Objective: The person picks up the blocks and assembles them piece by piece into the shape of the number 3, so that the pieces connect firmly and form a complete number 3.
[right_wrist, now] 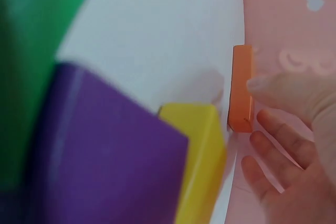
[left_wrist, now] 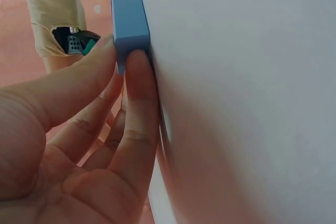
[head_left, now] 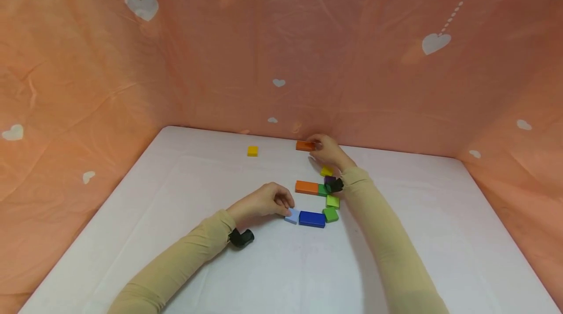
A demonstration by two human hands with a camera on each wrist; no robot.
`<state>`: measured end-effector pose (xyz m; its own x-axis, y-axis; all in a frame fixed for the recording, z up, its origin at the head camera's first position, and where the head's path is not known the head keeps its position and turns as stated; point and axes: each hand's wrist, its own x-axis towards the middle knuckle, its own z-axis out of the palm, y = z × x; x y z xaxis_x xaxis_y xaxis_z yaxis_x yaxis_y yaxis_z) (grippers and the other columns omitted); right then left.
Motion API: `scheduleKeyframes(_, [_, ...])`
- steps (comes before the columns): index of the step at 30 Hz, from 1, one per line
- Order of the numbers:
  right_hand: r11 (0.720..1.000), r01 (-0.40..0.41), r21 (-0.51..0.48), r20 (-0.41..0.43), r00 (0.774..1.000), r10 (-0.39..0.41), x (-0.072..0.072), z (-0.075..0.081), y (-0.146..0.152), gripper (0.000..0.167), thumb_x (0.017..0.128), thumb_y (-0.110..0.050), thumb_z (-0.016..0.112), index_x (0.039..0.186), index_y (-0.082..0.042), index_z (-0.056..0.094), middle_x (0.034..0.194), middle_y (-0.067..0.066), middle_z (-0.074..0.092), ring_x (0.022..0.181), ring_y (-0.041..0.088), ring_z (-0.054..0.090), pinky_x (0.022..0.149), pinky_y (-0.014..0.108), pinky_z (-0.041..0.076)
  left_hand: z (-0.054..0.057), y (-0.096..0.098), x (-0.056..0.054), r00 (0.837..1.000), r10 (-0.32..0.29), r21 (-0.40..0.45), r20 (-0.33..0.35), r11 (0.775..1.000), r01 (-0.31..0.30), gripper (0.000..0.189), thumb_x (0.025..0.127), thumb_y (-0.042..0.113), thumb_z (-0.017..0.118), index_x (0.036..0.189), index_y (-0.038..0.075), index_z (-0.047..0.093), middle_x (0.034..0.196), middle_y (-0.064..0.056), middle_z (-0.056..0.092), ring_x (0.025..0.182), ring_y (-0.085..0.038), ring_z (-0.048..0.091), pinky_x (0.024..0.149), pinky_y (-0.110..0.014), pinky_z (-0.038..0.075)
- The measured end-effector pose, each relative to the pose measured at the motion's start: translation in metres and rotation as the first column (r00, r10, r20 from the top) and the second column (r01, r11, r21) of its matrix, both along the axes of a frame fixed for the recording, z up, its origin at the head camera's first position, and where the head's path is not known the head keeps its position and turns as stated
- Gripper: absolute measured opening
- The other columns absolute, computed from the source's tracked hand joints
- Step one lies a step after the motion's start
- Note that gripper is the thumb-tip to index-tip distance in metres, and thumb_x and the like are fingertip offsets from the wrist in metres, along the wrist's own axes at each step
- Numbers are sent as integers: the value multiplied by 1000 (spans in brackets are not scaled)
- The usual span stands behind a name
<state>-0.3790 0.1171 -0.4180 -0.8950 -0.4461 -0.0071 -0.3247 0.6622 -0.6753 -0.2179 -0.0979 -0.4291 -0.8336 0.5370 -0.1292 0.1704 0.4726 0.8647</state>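
Observation:
My left hand (head_left: 264,201) pinches the end of a light blue block (left_wrist: 131,19) between thumb and finger. That block lies on the table close to a dark blue block (head_left: 312,219). Further back, my right hand (head_left: 329,152) holds the right end of an orange block (right_wrist: 241,85) by the table's far edge. One digit rests on its side in the right wrist view; the other fingers spread below, partly out of contact. Under the right wrist, a yellow block (head_left: 326,171) and a purple block (right_wrist: 105,150) lie in a row, the purple partly hidden in the head view.
A second orange block (head_left: 306,187) adjoins a dark green block (head_left: 323,190). Light green (head_left: 333,201) and mid-green (head_left: 330,215) blocks continue the curved row. A lone yellow-orange block (head_left: 252,151) sits back left. Pink cloth (head_left: 281,50) with hearts hangs around the white table (head_left: 246,275).

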Motion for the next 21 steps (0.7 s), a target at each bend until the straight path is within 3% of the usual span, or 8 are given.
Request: scheduleKeyframes(21, [1000, 8, -2, 20, 1000, -8, -4, -2, -8, 39, 89, -1, 62, 127, -3, 56, 129, 13, 54, 120, 29, 46, 104, 42, 35, 0, 0, 0, 1000, -4, 11, 5, 1000, 4, 12, 82, 5, 75, 92, 6, 68, 82, 0, 64, 74, -15, 58, 69, -26, 49])
